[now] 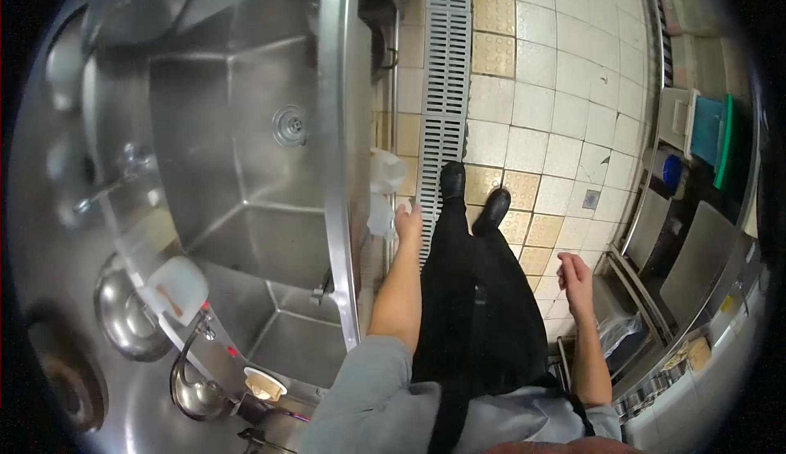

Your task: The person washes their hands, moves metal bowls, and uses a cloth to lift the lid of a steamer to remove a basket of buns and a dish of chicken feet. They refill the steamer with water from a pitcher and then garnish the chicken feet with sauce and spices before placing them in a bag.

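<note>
White containers (386, 172) sit between the sink's edge (337, 167) and the floor grate (446, 69); my left hand (408, 223) is beside them, fingers parted, contact unclear. Over tiles, my right hand (575, 277) curls, closure unclear, well apart.

A stainless-steel table (337, 208) runs along the left, with a large basin (196, 126) and a smaller basin (303, 339) set into it. A round drain (290, 126) sits in the large basin's bottom. Along the table's far side lie a shiny metal bowl (131, 311), a translucent plastic container (177, 287) and, near the smaller basin, a white-rimmed dish (265, 384) with something tan in it. The floor (565, 85) is pale tile with some yellowish studded tiles, a long slotted grate (446, 61) and a small square drain cover (590, 199). Two black shoes (492, 211) stand on it, one partly over the grate.
</note>
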Demonstrator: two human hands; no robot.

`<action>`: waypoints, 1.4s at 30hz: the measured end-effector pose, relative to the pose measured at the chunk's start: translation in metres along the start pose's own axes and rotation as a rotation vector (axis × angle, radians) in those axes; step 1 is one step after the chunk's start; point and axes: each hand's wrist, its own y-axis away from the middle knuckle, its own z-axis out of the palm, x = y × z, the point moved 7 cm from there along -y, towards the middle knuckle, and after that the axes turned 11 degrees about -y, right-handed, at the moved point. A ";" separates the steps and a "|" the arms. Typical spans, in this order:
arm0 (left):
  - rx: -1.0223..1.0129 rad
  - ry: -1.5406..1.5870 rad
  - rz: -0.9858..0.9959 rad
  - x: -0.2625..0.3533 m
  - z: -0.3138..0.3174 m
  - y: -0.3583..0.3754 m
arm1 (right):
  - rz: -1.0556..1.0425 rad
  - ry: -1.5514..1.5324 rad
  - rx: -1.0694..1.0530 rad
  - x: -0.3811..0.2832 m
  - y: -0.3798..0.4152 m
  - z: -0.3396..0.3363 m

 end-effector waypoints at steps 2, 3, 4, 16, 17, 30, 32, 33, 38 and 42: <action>0.108 0.002 -0.063 -0.013 0.006 -0.040 | 0.004 0.010 0.028 0.012 -0.022 -0.006; 0.214 0.011 -0.110 -0.026 0.008 -0.067 | 0.006 0.012 0.033 0.012 -0.034 -0.004; 0.202 -0.020 -0.092 -0.032 0.007 -0.099 | 0.015 -0.001 0.040 0.013 -0.043 -0.002; 0.160 0.014 -0.286 -0.012 -0.001 -0.162 | 0.016 0.162 -0.014 0.075 -0.102 0.035; 0.234 -0.053 -0.211 -0.039 -0.007 -0.190 | 0.000 0.165 -0.014 0.071 -0.103 0.036; -0.140 -0.120 0.747 0.161 -0.055 0.309 | -0.258 0.129 -0.216 -0.057 0.033 0.051; -0.088 0.003 0.858 0.187 -0.103 0.386 | -0.248 0.025 -0.243 -0.075 0.046 0.044; -0.116 0.050 0.914 0.197 -0.132 0.425 | -0.271 0.058 -0.308 -0.084 0.052 0.049; 0.377 0.115 0.964 0.156 -0.265 0.551 | -0.243 -0.005 -0.449 -0.102 0.055 0.071; 0.876 0.301 0.733 0.075 -0.343 0.566 | -0.266 0.067 -0.578 -0.113 0.055 0.093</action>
